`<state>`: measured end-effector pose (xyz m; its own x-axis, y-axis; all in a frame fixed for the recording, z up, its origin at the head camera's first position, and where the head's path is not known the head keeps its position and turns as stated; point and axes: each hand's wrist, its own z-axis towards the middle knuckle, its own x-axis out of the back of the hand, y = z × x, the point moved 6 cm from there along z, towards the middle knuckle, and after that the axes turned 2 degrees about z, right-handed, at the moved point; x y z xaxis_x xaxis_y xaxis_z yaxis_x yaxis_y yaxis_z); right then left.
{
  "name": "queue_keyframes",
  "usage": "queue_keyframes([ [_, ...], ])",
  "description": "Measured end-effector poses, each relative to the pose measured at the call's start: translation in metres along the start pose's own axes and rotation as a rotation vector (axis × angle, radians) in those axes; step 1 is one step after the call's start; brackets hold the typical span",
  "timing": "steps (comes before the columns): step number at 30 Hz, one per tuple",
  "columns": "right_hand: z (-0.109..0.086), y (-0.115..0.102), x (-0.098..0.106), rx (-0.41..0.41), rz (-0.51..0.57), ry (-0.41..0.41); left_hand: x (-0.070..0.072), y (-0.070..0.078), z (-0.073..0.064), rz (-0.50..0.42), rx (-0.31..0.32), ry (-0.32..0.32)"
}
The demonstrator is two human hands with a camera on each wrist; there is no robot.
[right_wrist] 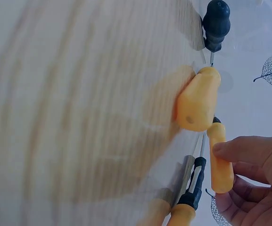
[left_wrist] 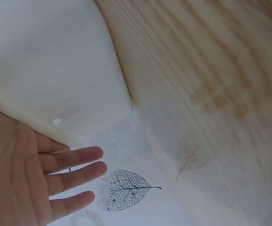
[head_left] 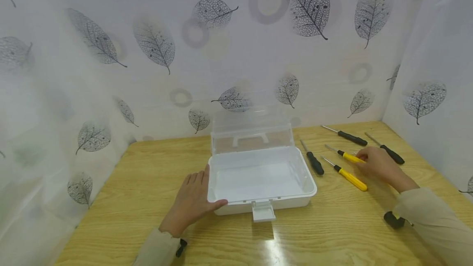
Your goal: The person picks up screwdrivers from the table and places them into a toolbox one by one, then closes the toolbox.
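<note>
My right hand [head_left: 382, 166] pinches the yellow handle of a screwdriver [head_left: 352, 157] between thumb and fingers, over the right side of the table. In the right wrist view, this handle [right_wrist: 220, 162] stands beside another yellow-handled screwdriver [right_wrist: 197, 103]. An open white plastic box [head_left: 258, 175] sits at the middle, its clear lid [head_left: 255, 132] raised at the back and its front latch [head_left: 263, 212] hanging down. My left hand [head_left: 194, 196] rests against the box's left side, thumb along the front rim. In the left wrist view, its fingers [left_wrist: 74, 181] are straight.
Right of the box lie a black-handled screwdriver [head_left: 315, 162] and a yellow one [head_left: 351, 177]. Farther back lie two more black-handled screwdrivers [head_left: 352, 138] [head_left: 392, 154]. A leaf-patterned sheet [head_left: 240, 52] walls the wooden table [head_left: 148, 175] behind and at both sides.
</note>
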<state>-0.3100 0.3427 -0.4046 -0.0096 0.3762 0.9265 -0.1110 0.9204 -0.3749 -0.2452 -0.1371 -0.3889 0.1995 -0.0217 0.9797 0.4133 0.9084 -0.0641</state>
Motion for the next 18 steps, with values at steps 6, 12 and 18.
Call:
queue_keyframes([
  [6,0.0,-0.004,0.007,0.015,-0.017,0.024,-0.001,-0.001,0.0,-0.001,0.007,-0.014],
  [12,0.001,-0.006,0.013,0.033,-0.014,0.049,0.0,0.0,0.0,-0.008,0.008,-0.01],
  [18,0.002,-0.008,0.019,0.074,-0.021,0.077,-0.001,-0.001,0.0,-0.025,0.01,-0.012],
])
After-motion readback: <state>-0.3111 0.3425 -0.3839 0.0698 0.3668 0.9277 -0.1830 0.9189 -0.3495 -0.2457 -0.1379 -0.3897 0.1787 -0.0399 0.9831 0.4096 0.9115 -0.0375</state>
